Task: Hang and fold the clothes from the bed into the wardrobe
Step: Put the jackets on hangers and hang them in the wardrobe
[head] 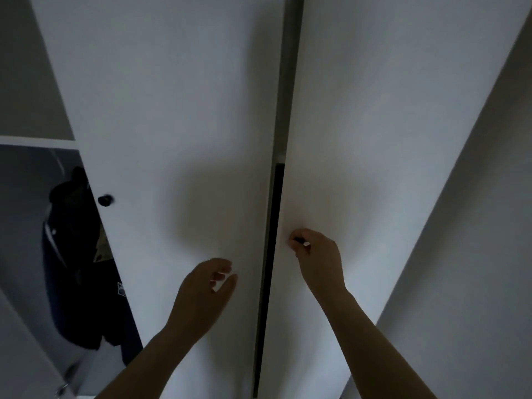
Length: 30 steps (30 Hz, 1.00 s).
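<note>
Two white wardrobe doors fill my view, left door [172,110] and right door [388,110], with a dark slit between them. I see the right hand [316,254] pinching the small dark knob [299,241] at the right door's left edge. Before the left door, the left hand [201,292] hangs loosely spread, holding nothing. Past that door's left edge, a dark garment [74,269] hangs below a shelf [37,141].

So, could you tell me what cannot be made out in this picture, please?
Head view, behind the right door: only a dark gap shows.
Head view, knob: mostly covered by fingers of the right hand.
Head view, dark garment: dim, partly behind the left door.
Head view, bed: outside the frame.
</note>
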Each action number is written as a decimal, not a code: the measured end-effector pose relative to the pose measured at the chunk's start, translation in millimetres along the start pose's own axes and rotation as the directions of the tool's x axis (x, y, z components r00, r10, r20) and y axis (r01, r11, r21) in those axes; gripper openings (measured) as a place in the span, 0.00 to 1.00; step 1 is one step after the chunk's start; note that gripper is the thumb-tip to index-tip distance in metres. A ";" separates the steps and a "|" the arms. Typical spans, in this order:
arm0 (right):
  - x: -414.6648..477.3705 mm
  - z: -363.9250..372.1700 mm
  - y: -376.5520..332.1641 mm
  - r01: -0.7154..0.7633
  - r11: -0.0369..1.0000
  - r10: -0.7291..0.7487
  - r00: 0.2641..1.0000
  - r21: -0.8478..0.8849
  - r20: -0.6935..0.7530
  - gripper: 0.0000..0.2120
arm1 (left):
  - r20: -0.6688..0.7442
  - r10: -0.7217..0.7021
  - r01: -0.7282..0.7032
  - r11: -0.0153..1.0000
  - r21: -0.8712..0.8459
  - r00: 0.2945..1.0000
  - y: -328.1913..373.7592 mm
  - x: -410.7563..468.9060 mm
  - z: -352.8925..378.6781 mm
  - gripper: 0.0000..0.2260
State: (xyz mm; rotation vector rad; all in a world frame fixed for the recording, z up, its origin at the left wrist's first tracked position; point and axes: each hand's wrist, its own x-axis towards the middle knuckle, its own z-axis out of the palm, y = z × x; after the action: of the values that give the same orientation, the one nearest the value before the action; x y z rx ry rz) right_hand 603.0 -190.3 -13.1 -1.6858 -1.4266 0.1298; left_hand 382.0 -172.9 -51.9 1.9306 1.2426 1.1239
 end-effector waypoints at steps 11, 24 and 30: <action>76.0 41.0 6.3 0.010 0.999 -0.011 0.999 0.042 0.036 0.06 | -0.187 -0.150 0.159 0.987 0.036 0.971 -13.1 33.0 -1.1 0.08; 115.9 62.0 22.4 -0.007 0.999 0.007 1.000 0.050 0.006 0.04 | -0.248 -0.210 0.234 0.970 0.070 0.946 -27.5 40.7 -16.2 0.08; 97.1 67.3 13.8 -0.046 0.997 0.049 0.998 -0.062 0.043 0.12 | -0.245 -0.236 0.250 0.968 0.027 0.940 -40.5 36.6 -36.9 0.07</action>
State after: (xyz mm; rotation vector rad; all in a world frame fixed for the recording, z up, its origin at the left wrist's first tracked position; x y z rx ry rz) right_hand 605.6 -71.5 -19.1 -1.7777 -1.4370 0.1526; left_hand 339.9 -122.2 -54.6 1.6587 1.6109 1.2279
